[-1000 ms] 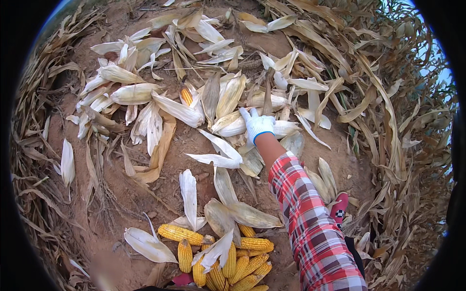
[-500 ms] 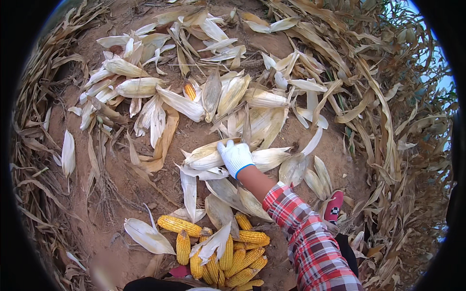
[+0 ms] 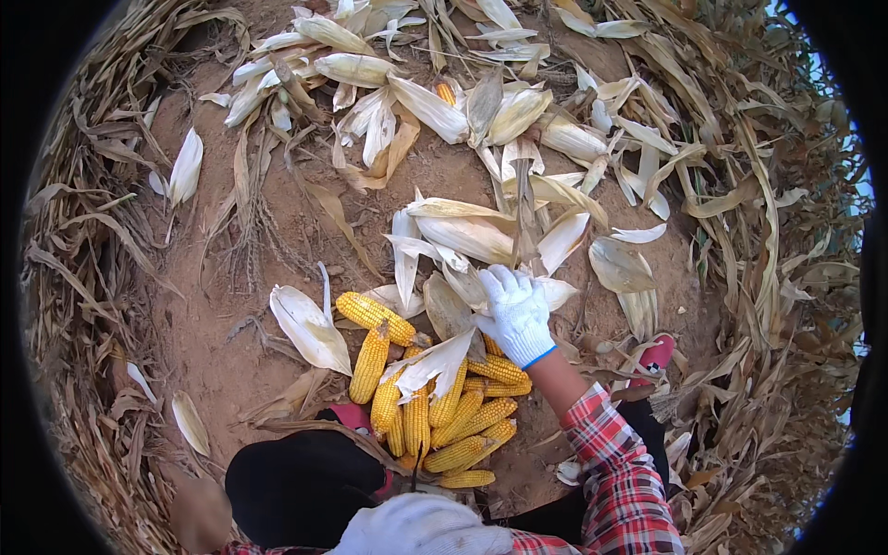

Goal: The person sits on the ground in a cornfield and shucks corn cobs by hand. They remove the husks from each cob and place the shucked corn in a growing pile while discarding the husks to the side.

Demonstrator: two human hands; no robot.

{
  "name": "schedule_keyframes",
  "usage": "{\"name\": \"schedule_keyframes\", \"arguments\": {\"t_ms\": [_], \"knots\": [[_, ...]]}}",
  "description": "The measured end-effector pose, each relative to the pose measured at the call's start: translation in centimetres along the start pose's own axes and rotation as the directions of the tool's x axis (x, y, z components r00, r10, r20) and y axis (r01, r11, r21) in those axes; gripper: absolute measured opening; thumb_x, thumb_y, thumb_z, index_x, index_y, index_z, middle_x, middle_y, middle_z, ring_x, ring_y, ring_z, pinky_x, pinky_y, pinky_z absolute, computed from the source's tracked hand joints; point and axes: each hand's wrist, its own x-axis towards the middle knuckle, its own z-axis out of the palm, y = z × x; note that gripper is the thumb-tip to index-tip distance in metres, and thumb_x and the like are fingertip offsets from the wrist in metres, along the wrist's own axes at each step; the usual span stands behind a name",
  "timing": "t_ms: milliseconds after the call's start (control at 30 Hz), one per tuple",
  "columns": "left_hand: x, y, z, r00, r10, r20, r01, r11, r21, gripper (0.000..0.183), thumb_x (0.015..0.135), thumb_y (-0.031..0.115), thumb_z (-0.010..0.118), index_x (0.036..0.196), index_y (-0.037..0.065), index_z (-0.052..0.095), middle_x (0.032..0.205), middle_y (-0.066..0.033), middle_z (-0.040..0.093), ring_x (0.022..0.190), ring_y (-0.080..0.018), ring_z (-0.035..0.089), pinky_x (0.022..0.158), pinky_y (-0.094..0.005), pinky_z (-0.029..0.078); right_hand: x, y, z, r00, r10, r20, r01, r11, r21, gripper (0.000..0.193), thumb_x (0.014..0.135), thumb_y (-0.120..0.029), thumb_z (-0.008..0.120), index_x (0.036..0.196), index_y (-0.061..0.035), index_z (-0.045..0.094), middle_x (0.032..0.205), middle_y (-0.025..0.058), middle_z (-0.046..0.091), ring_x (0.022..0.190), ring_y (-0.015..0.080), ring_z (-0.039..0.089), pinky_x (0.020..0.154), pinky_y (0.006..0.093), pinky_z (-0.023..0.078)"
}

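Observation:
My right hand point(image 3: 515, 314), in a white knit glove with a blue cuff edge, is closed over pale dry corn husk point(image 3: 557, 292); its fingertips and exact hold are partly hidden. Just beyond it lies an ear still in its husk point(image 3: 465, 237), and a dark dry leaf strip point(image 3: 525, 208) runs down to the fingers. My left hand point(image 3: 416, 529), also gloved, is low at the bottom edge with its back showing and fingers hidden. Between the hands is a pile of bare yellow corn ears point(image 3: 416, 416), with a loose white husk point(image 3: 439, 363) lying over some.
More husks and husked ears point(image 3: 356, 69) are scattered at the far side, one showing orange kernels point(image 3: 445, 92). Dry stalks and leaves point(image 3: 740, 250) heap along both sides. My dark-trousered knee point(image 3: 287, 481) and a pink shoe point(image 3: 655, 354) flank the pile. A loose husk point(image 3: 310, 328) lies left.
My view has shifted, so the ground things sit higher and to the right. My right hand has moved off the husked ear, nearer the pile. My left hand has come in at the bottom.

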Motion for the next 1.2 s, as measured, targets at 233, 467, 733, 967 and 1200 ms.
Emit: {"name": "schedule_keyframes", "arguments": {"t_ms": [233, 467, 733, 967, 1200], "knots": [[-2.2, 0.4, 1.2, 1.0, 0.014, -0.015, -0.015, 0.999, -0.034, 0.015, 0.081, 0.005, 0.068, 0.096, 0.003, 0.068, 0.084, -0.0085, 0.065, 0.077, -0.0242, 0.062, 0.069, -0.0334, 0.049, 2.6, -4.5, 6.7, 0.852, 0.404, 0.332, -0.409, 0.911, -0.057, 0.117, 0.052, -0.05, 0.087, 0.145, -0.01, 0.028, 0.143, 0.0168, 0.039, 0.125, 0.0361, 0.046, 0.096, 0.0531, 0.042], [-3.0, 0.7, 1.4, 1.0, 0.01, -0.009, -0.01, 0.997, -0.079, 0.015, 0.084, 0.006, 0.066, 0.098, 0.003, 0.066, 0.084, -0.008, 0.064, 0.075, -0.0221, 0.06, 0.067, -0.0324, 0.048, 0.6, -6.2, 10.3, 0.866, 0.408, 0.289, -0.406, 0.911, -0.07, 0.067, 0.077, -0.028, 0.071, 0.135, -0.0102, 0.042, 0.112, 0.015, 0.061, 0.091, 0.0336, 0.065, 0.074, 0.046, 0.053], [-4.1, 1.5, 1.8, 1.0, 0.009, 0.004, -0.008, 0.995, -0.102, 0.015, 0.087, 0.007, 0.063, 0.101, 0.003, 0.063, 0.084, -0.0074, 0.063, 0.074, -0.0197, 0.057, 0.065, -0.0313, 0.046, 0.7, -3.6, 10.7, 0.898, 0.274, 0.345, -0.326, 0.94, 0.103, 0.017, 0.083, -0.017, 0.058, 0.095, -0.0058, 0.061, 0.091, 0.0195, 0.068, 0.085, 0.0385, 0.068, 0.075, 0.0489, 0.054], [-5.6, 2.7, 2.7, 1.0, 0.011, 0.021, -0.009, 0.994, -0.106, 0.015, 0.089, 0.007, 0.06, 0.103, 0.002, 0.061, 0.084, -0.0069, 0.061, 0.072, -0.0175, 0.055, 0.064, -0.0303, 0.045, 1.7, -1.5, 3.2, 0.946, 0.239, 0.219, -0.277, 0.947, 0.162, 0.028, 0.079, -0.027, 0.065, 0.101, -0.0097, 0.064, 0.098, 0.016, 0.068, 0.09, 0.0352, 0.065, 0.079, 0.0456, 0.053], [-7.1, 3.6, 3.1, 0.999, 0.018, 0.041, -0.012, 0.989, -0.15, 0.015, 0.092, 0.008, 0.058, 0.105, 0.002, 0.059, 0.084, -0.0064, 0.06, 0.071, -0.0154, 0.053, 0.062, -0.0293, 0.044, 0.7, 1.4, -11.5, 0.983, 0.183, -0.004, -0.183, 0.976, -0.116, 0.022, 0.079, -0.022, 0.065, 0.098, -0.0102, 0.06, 0.092, 0.0136, 0.066, 0.084, 0.034, 0.066, 0.071, 0.045, 0.054]]}}
